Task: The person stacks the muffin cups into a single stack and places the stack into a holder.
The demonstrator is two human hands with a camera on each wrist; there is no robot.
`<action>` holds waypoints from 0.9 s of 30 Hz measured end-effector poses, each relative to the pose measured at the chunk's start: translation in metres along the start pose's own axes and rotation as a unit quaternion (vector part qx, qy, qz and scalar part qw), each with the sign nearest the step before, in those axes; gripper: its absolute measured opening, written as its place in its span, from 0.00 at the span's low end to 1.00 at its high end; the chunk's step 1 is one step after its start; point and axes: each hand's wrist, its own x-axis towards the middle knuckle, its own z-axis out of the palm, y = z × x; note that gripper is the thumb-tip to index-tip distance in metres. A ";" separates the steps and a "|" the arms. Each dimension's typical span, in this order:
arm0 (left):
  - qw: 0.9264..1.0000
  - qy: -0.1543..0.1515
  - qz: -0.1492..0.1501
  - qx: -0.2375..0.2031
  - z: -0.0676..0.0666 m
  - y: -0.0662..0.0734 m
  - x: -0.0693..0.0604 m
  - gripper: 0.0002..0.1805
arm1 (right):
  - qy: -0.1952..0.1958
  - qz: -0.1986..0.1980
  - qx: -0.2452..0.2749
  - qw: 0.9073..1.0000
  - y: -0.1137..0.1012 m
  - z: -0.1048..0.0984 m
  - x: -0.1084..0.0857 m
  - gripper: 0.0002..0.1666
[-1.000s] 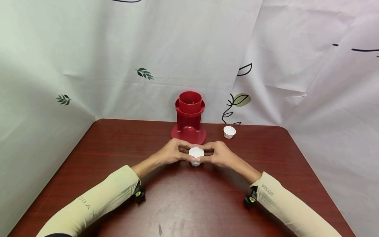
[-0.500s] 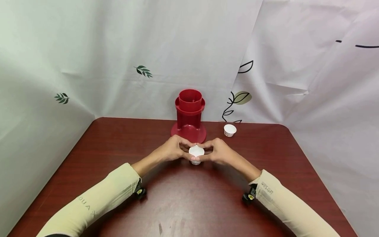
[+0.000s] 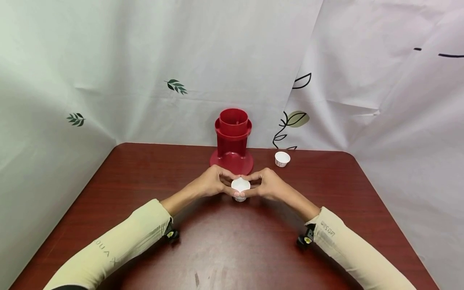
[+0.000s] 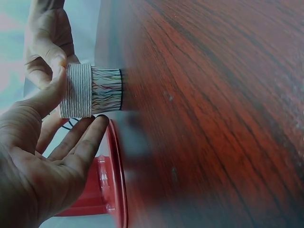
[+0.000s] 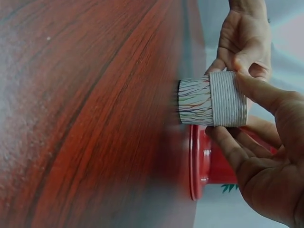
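A stack of nested white paper baking cups (image 3: pixel 241 185) is upright at the middle of the table. Its closely layered rims (image 4: pixel 77 91) show in the left wrist view, above the patterned wall of the lowest cup (image 5: pixel 194 101). My left hand (image 3: pixel 214 182) holds the stack from the left with thumb and fingers, and my right hand (image 3: pixel 267 185) holds it from the right. The two thumbs meet at the near side, and the fingertips come together at the far side. The stack's base seems to rest on the table.
Just behind the stack stands a red plastic holder (image 3: pixel 232 144) with an open round top and a wide disc base. One separate white baking cup (image 3: pixel 282 159) sits near the back edge of the brown table (image 3: pixel 232 249). A white curtain (image 3: pixel 203 52) surrounds the table's back and sides.
The head view has shifted very slightly, so the scene sits a little higher. Both hands keep their hold on the stack, with hardly any movement.
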 end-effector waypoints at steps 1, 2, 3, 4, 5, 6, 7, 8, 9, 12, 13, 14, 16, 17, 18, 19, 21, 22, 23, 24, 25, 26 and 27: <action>1.000 -0.001 -0.001 -0.003 0.000 -0.001 0.000 0.28 | 0.001 -0.001 -0.004 1.000 0.000 0.000 0.000 0.33; 1.000 -0.002 0.000 -0.004 0.000 -0.001 0.001 0.28 | 0.003 -0.002 -0.008 1.000 0.000 0.000 -0.001 0.33; 1.000 -0.003 0.001 -0.006 0.000 -0.001 0.001 0.28 | 0.004 -0.003 -0.011 1.000 0.000 0.000 -0.002 0.33; 1.000 -0.004 0.001 -0.007 0.000 -0.002 0.001 0.28 | 0.005 -0.005 -0.016 1.000 0.000 0.000 -0.002 0.33; 1.000 -0.005 0.001 -0.008 -0.001 -0.002 0.001 0.28 | 0.005 -0.008 -0.021 1.000 0.000 0.000 -0.003 0.33; 1.000 -0.005 0.000 -0.010 -0.001 -0.002 0.001 0.28 | 0.005 -0.012 -0.028 1.000 0.000 -0.001 -0.004 0.34; 1.000 -0.005 -0.001 -0.013 -0.001 -0.001 0.002 0.28 | 0.005 -0.015 -0.032 0.999 0.000 -0.001 -0.004 0.34; 1.000 -0.005 -0.001 -0.013 -0.001 -0.001 0.002 0.28 | 0.004 -0.017 -0.034 0.999 0.000 -0.001 -0.005 0.34; 1.000 -0.005 -0.001 -0.014 -0.001 -0.001 0.002 0.28 | 0.004 -0.019 -0.036 0.999 -0.001 -0.002 -0.005 0.34; 1.000 -0.005 -0.001 -0.013 -0.001 0.000 0.002 0.28 | 0.004 -0.022 -0.037 0.999 -0.001 -0.002 -0.006 0.34; 1.000 -0.006 0.000 -0.013 -0.001 0.000 0.001 0.28 | 0.005 -0.022 -0.035 0.999 0.000 -0.002 -0.006 0.34; 1.000 -0.006 0.002 -0.013 -0.001 0.000 0.001 0.27 | 0.006 -0.021 -0.032 0.999 0.000 -0.001 -0.007 0.34; 1.000 -0.006 0.007 -0.016 0.000 0.000 0.000 0.27 | 0.008 -0.020 -0.026 0.999 0.002 -0.001 -0.007 0.34; 1.000 -0.006 0.009 -0.017 0.000 -0.001 0.000 0.27 | 0.008 -0.022 -0.024 0.999 0.003 0.000 -0.007 0.34; 1.000 -0.006 0.012 -0.019 0.000 -0.001 0.000 0.27 | 0.008 -0.022 -0.022 0.999 0.003 0.000 -0.007 0.34; 1.000 -0.006 0.014 -0.021 0.000 -0.002 0.000 0.27 | 0.008 -0.023 -0.020 1.000 0.004 0.001 -0.007 0.34; 1.000 -0.005 0.018 -0.024 0.001 -0.005 0.000 0.27 | 0.008 -0.024 -0.020 0.999 0.004 0.001 -0.008 0.35; 1.000 -0.005 0.019 -0.024 0.001 -0.005 -0.001 0.28 | 0.008 -0.024 -0.022 0.999 0.004 0.000 -0.008 0.35; 0.999 -0.005 0.021 -0.025 0.001 -0.005 -0.001 0.29 | 0.008 -0.025 -0.023 0.999 0.004 -0.001 -0.008 0.35; 0.999 -0.005 0.023 -0.026 0.001 -0.006 -0.001 0.29 | 0.009 -0.023 -0.021 0.999 0.003 -0.002 -0.009 0.36; 0.999 -0.006 0.026 -0.025 0.001 -0.006 -0.001 0.30 | 0.010 -0.022 -0.019 1.000 0.003 -0.003 -0.009 0.36; 0.999 -0.006 0.029 -0.024 0.001 -0.006 -0.001 0.31 | 0.011 -0.021 -0.016 1.000 0.004 -0.005 -0.009 0.35; 0.999 -0.007 0.032 -0.022 0.001 -0.006 -0.002 0.31 | 0.012 -0.020 -0.010 1.000 0.005 -0.007 -0.009 0.35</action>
